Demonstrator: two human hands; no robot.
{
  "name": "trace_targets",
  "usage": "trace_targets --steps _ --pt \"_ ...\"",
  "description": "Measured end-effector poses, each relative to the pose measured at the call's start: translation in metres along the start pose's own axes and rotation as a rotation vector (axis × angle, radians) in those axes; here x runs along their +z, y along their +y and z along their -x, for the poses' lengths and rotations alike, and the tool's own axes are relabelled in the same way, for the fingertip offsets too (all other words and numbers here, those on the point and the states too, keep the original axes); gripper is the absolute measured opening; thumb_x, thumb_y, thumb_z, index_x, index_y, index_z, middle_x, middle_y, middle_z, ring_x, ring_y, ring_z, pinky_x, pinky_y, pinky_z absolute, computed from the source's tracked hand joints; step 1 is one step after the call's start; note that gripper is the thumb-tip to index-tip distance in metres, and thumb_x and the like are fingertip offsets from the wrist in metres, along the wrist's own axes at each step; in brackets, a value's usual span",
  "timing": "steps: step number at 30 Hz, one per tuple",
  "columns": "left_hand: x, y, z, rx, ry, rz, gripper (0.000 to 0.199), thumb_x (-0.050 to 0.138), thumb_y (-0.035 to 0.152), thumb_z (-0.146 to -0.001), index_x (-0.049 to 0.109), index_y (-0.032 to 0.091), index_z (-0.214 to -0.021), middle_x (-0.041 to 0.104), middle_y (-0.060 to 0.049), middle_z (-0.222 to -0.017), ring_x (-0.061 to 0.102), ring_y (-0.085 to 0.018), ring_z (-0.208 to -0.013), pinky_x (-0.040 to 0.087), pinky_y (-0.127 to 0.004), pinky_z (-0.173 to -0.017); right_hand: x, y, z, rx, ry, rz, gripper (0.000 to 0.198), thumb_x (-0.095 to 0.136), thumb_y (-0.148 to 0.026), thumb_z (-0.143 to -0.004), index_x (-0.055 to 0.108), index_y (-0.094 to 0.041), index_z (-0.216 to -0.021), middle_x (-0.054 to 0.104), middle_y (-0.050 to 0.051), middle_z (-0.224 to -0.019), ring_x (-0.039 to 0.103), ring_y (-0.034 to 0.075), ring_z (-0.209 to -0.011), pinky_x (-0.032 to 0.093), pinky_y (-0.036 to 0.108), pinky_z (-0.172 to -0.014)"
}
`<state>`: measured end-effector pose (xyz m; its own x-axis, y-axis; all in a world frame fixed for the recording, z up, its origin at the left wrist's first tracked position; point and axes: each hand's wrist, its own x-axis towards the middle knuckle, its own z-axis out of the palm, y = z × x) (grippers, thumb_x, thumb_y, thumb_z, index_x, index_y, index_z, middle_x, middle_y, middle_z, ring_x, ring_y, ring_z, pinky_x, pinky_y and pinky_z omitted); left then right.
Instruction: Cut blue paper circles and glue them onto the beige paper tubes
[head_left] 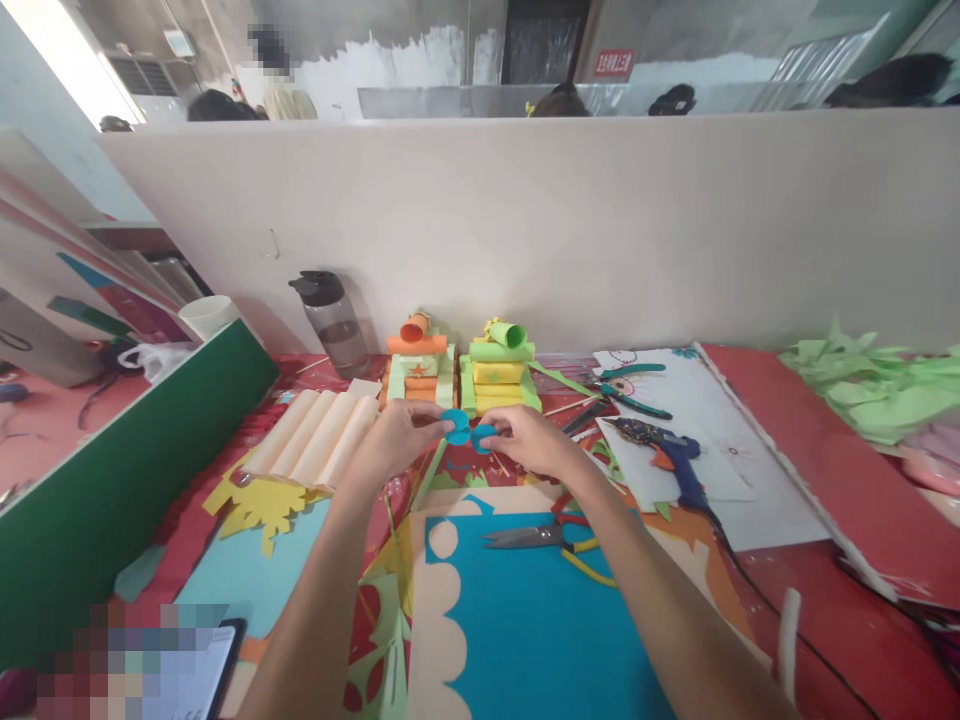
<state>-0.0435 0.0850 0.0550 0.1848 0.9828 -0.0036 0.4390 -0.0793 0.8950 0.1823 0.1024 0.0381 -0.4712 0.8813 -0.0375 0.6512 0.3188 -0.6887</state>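
Between finger and thumb, my left hand (405,435) pinches a round blue paper disc (455,427). A second blue paper disc (482,438) is pinched by my right hand (529,435), its edge close to the first. Whether the two discs touch, I cannot tell. Just behind my hands stand two paper models built from rolled tubes, an orange one (418,365) and a green and yellow one (501,365). Below my wrists lies a blue paper sheet (540,620) with rounded cutouts along its left edge. Scissors (540,537) with red and yellow handles rest on it.
Cream paper rolls (311,440) and a water bottle (330,325) stand left. Right are pliers (637,390), a blue glue gun (675,460) with a cable, and green paper scraps (874,385). A phone (206,660) lies front left. A pale partition (525,220) closes the back.
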Motion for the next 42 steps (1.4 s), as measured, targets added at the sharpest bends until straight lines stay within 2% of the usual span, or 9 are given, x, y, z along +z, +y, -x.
trace_targets --steps 3,6,12,19,25,31,36,40,42 --pt "0.005 0.003 -0.002 0.016 -0.018 0.124 0.024 0.074 0.04 -0.075 0.072 0.017 -0.076 0.067 0.0 -0.068 0.058 -0.013 -0.062 0.043 -0.024 -0.058 -0.004 0.002 -0.001 -0.009 0.01 -0.205 0.015 0.07 -0.026 -0.083 0.072 -0.017 -0.095 0.075 0.005 -0.089 0.068 0.02 -0.081 0.046 0.026 -0.068" --pt "0.009 0.005 -0.003 0.029 -0.009 0.212 0.033 0.079 0.039 -0.07 0.071 0.017 -0.093 0.069 0.0 -0.072 0.062 -0.015 -0.068 0.048 -0.025 -0.063 -0.005 0.001 -0.001 -0.014 0.025 -0.295 0.021 0.074 -0.028 -0.08 0.073 -0.016 -0.097 0.075 0.005 -0.091 0.068 0.02 -0.083 0.047 0.026 -0.07" --pt "0.016 -0.001 -0.006 0.046 -0.002 0.22 0.047 0.075 0.038 -0.074 0.067 0.017 -0.115 0.068 0.0 -0.076 0.062 -0.015 -0.069 0.047 -0.024 -0.061 -0.009 -0.003 0.002 0.07 0.017 -0.436 0.034 0.082 -0.032 -0.076 0.072 -0.016 -0.105 0.075 0.004 -0.084 0.069 0.018 -0.075 0.049 0.026 -0.066" --pt "0.025 -0.005 -0.009 0.066 0.011 0.054 0.039 0.059 0.034 -0.088 0.071 0.016 -0.121 0.071 -0.004 -0.079 0.062 -0.016 -0.067 0.047 -0.026 -0.061 -0.01 -0.009 0.004 0.138 0.0 -0.577 0.041 0.083 -0.035 -0.077 0.073 -0.016 -0.112 0.077 0.007 -0.085 0.07 0.018 -0.068 0.058 0.029 -0.065" --pt "0.03 0.002 -0.005 0.097 -0.015 -0.055 0.032 0.056 0.031 -0.091 0.075 0.022 -0.116 0.077 -0.004 -0.09 0.069 -0.019 -0.077 0.049 -0.027 -0.068 -0.009 -0.006 0.003 0.102 -0.053 -0.69 0.038 0.08 -0.036 -0.081 0.074 -0.017 -0.113 0.078 0.007 -0.085 0.075 0.021 -0.079 0.062 0.034 -0.078" --pt "0.034 0.007 -0.002 0.012 -0.015 -0.027 0.045 0.056 0.029 -0.091 0.063 0.02 -0.134 0.078 -0.006 -0.089 0.07 -0.02 -0.072 0.05 -0.028 -0.067 -0.013 -0.008 0.007 0.109 -0.086 -0.664 0.034 0.077 -0.033 -0.084 0.074 -0.018 -0.114 0.078 0.007 -0.091 0.076 0.022 -0.084 0.062 0.034 -0.082" --pt "0.034 0.015 0.001 0.142 -0.029 -0.119 0.043 0.056 0.022 -0.089 0.066 0.025 -0.131 0.078 -0.005 -0.095 0.071 -0.021 -0.084 0.051 -0.026 -0.072 -0.016 -0.009 0.008 0.115 -0.083 -0.656 0.032 0.076 -0.035 -0.084 0.075 -0.017 -0.11 0.078 0.006 -0.092 0.075 0.02 -0.083 0.06 0.032 -0.08" --pt "0.034 0.021 0.004 0.149 -0.039 -0.322 0.05 0.055 0.016 -0.088 0.062 0.026 -0.137 0.076 -0.004 -0.085 0.07 -0.022 -0.078 0.05 -0.027 -0.071 -0.018 -0.011 0.007 0.125 -0.045 -0.653 0.029 0.077 -0.032 -0.082 0.075 -0.015 -0.105 0.078 0.006 -0.086 0.074 0.02 -0.082 0.058 0.029 -0.076" --pt "0.035 0.022 0.005 0.17 -0.033 -0.393 0.051 0.057 0.017 -0.089 0.059 0.026 -0.139 0.077 -0.006 -0.094 0.07 -0.023 -0.08 0.051 -0.029 -0.073 -0.018 -0.012 0.007 0.131 -0.017 -0.617 0.025 0.074 -0.029 -0.083 0.075 -0.014 -0.102 0.077 0.006 -0.082 0.072 0.019 -0.077 0.056 0.027 -0.069"
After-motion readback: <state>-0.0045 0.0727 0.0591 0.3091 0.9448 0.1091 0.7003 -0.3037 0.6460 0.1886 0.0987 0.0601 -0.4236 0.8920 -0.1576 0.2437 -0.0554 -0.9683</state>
